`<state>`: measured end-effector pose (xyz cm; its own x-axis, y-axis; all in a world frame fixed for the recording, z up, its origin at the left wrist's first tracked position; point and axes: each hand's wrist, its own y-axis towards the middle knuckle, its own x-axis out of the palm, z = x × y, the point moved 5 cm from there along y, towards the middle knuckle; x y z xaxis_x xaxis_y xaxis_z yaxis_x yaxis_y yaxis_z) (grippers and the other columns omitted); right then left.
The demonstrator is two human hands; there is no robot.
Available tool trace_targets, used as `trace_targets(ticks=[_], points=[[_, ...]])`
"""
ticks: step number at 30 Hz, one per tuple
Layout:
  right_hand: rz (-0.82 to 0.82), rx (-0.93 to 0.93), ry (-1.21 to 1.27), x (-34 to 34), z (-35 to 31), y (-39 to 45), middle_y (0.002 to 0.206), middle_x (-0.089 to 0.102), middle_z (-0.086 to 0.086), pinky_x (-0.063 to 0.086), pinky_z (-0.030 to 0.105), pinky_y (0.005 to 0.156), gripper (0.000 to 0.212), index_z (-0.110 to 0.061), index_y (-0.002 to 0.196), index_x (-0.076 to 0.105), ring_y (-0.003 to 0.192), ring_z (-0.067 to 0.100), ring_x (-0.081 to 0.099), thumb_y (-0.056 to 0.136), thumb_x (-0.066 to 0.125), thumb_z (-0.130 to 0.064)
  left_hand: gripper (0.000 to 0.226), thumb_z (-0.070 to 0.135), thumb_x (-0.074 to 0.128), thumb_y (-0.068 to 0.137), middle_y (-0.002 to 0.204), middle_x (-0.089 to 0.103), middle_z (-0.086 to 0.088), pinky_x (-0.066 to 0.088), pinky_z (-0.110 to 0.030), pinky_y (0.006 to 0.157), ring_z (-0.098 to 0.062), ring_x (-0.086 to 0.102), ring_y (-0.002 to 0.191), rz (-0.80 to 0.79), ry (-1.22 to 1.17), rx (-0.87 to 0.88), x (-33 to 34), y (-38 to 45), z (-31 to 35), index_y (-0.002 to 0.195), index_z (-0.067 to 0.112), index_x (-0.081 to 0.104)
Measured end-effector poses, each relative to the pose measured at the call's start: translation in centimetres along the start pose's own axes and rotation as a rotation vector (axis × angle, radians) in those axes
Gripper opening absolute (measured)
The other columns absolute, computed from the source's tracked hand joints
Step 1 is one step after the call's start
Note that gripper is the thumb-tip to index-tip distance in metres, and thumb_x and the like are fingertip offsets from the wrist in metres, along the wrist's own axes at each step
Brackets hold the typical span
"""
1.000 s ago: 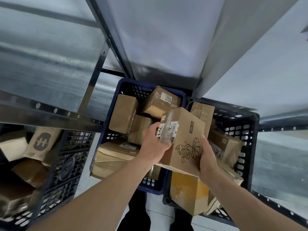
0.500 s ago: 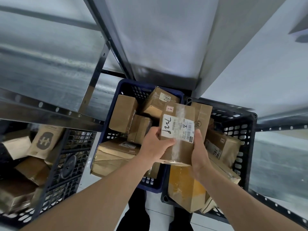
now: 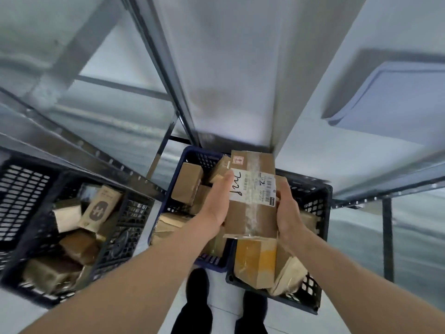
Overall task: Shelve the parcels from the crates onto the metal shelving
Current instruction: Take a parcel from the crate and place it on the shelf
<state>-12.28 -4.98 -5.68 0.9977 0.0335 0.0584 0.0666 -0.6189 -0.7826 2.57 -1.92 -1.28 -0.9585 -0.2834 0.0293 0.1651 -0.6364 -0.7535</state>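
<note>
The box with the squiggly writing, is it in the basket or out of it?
Out. Both hands, left hand and right hand, hold the labelled box up above the blue crate.

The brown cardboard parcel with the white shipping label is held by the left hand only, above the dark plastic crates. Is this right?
Not quite. The head view shows both hands on the brown cardboard parcel with the white shipping label: the left hand on its left side and the right hand on its right side. The rest holds: it is above the dark plastic crates.
</note>
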Motion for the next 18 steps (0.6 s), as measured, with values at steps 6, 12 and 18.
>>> trace_targets(ticks=[6,12,18], points=[[0.038,-0.116,0.004,-0.8,-5.4,-9.5,0.099,0.078,0.009,0.055,0.055,0.096,0.069,-0.019,0.101,0.078,0.092,0.032,0.074,0.093,0.037,-0.074,0.060,0.062,0.024,0.101,0.104,0.073,-0.001,0.052,-0.040,0.087,-0.019,0.067,0.094,0.006,-0.014,0.074,0.8,-10.1,4.9,0.114,0.024,0.068],[0.090,-0.227,-0.007,-2.3,-8.4,-19.7,0.098,0.075,0.020,0.054,0.053,0.096,0.070,-0.012,0.089,0.065,0.085,0.032,0.070,0.095,0.031,-0.073,0.054,0.061,0.029,0.101,0.071,0.074,0.007,0.044,-0.049,0.098,-0.017,0.065,0.078,-0.006,-0.088,0.195,1.5,-19.4,7.2,0.087,0.029,0.070],[0.208,-0.381,0.056,-5.0,-8.0,-30.2,0.099,0.076,0.009,0.054,0.055,0.097,0.066,-0.024,0.111,0.067,0.094,0.031,0.072,0.091,0.033,-0.076,0.062,0.067,0.023,0.099,0.089,0.073,-0.003,0.045,-0.042,0.094,-0.021,0.068,0.086,-0.185,-0.035,0.275,3.2,-27.3,6.8,0.106,0.024,0.066]])
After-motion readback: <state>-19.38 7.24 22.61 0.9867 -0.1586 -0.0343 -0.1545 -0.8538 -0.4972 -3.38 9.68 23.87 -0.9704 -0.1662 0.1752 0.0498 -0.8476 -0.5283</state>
